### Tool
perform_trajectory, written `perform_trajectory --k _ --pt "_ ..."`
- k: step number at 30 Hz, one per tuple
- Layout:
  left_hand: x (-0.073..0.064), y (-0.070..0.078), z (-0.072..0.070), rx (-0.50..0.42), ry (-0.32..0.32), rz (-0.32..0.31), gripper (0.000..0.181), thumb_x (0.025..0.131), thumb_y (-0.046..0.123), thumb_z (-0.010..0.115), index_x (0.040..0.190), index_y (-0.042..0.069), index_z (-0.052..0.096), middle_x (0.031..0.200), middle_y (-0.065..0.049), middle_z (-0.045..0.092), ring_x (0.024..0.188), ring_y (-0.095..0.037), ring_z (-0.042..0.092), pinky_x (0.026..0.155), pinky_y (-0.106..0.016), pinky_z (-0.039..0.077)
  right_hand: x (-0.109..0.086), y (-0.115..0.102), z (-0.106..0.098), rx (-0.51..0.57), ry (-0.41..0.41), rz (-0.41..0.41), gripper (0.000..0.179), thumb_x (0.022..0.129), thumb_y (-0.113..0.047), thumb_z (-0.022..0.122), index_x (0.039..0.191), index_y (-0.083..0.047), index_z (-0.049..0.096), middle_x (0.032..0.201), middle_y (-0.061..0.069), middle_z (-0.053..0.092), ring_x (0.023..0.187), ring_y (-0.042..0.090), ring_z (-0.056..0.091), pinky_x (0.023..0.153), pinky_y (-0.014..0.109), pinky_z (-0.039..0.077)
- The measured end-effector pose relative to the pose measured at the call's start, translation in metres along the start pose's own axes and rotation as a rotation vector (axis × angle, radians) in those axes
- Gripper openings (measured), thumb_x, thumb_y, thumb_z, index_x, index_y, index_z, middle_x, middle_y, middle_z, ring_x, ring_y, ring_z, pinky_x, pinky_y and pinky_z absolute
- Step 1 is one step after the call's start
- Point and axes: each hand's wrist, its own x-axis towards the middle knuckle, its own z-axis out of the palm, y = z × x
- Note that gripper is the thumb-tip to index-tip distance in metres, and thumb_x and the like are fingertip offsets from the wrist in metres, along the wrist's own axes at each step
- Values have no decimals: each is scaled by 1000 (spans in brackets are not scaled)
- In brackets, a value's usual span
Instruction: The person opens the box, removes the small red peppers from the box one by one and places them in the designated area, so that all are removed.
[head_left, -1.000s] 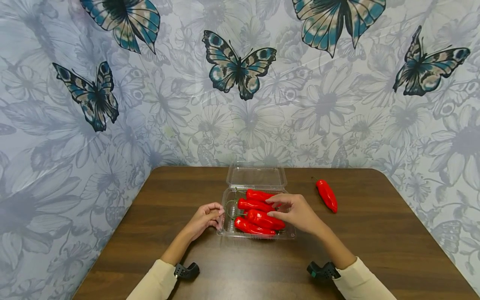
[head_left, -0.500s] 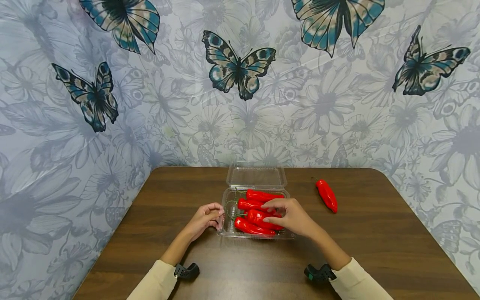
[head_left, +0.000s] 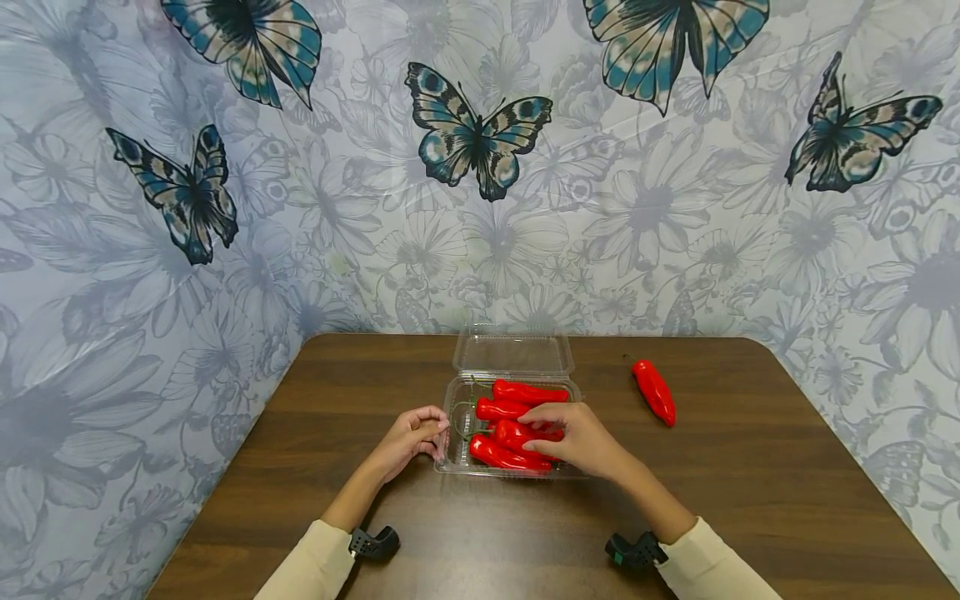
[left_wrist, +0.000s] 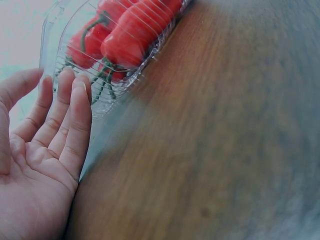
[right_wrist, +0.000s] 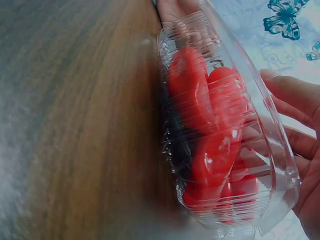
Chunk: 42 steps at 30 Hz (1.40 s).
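A clear plastic clamshell container [head_left: 457,463] lies with its lid raised at the back, and several glossy red chili peppers [head_left: 508,455] are in its tray. My left hand [head_left: 405,442] pinches the tray's left rim; in the left wrist view, its fingertips [left_wrist: 80,89] meet the clear wall. Inside the right part of the tray, my right hand [head_left: 581,437] has its thumb and fingers on either side of a red chili pepper [head_left: 513,432], covering its right end. From the right wrist view, my right hand [right_wrist: 302,135] reaches over the rim, its fingertips partly hidden behind the plastic.
One more red chili pepper [head_left: 654,392] lies on the brown wooden table [head_left: 712,467], right of the container. The open lid [head_left: 513,350] extends toward the far table edge. Behind stands a wall covering with butterflies [head_left: 478,133].
My right hand has shifted left and slightly nearer over the peppers, its thumb and fingers now straddling one. The left hand stays on the rim, and the container has not moved.
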Motion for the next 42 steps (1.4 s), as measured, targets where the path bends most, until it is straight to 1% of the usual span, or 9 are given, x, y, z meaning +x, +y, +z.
perform_trajectory --k 4,11,17,21,25,31,34,37,42 --pt "0 0 0 -1 -1 -1 12 104 9 55 106 -2 59 79 -4 66 64 -16 64 60 -26 57 -1 0 1 -46 -17 9 33 84 -20 85 114 -11 76 108 0 75 92 18 69 79 34 59" --pt "1 -1 -1 7 -3 3 27 104 8 54 111 -17 49 79 -4 66 64 -16 64 60 -26 57 -1 -2 3 -110 -14 3 35 82 -18 86 115 -11 76 111 0 75 98 17 70 84 37 59" --pt "0 -1 0 9 6 -6 31 104 9 55 112 -19 47 80 -4 66 64 -16 65 60 -27 57 -3 -2 6 -209 -13 -8 40 80 -20 88 118 -12 75 115 -2 74 107 17 69 92 40 57" --pt "-1 -1 0 12 8 -11 33 104 10 56 114 -20 46 81 -4 66 65 -16 65 61 -27 57 -3 -2 9 -249 -17 -13 42 80 -19 88 119 -13 75 116 -2 74 110 18 69 94 42 56" --pt "0 -1 1 15 12 -15 29 104 10 56 113 -17 49 81 -4 66 64 -16 66 61 -27 57 -3 0 11 -298 -25 -19 42 80 -17 88 119 -13 75 116 -3 74 111 19 68 94 44 55" --pt "0 0 2 2 14 -14 10 103 8 56 106 -1 58 80 -3 66 65 -15 65 61 -27 57 -3 0 12 -317 -28 -22 41 79 -15 88 118 -13 75 117 -2 73 113 20 68 95 43 55" --pt "0 1 2 -3 16 -18 6 104 8 55 105 3 59 79 -2 66 65 -15 64 61 -27 57 -3 0 12 -316 -29 -32 40 80 -16 88 118 -13 76 117 -1 73 113 19 68 95 42 55" --pt "0 1 2 -3 19 -15 6 104 8 55 105 4 60 80 -2 66 65 -14 64 61 -27 57 -3 0 12 -321 -23 -46 38 82 -16 87 118 -13 76 117 -2 73 112 17 68 94 41 56" --pt "0 1 3 1 26 -16 11 104 8 55 107 -2 58 80 -2 66 65 -14 64 60 -27 57 -4 0 13 -331 -18 -72 38 83 -15 85 119 -12 76 117 -2 73 111 16 69 92 40 57"
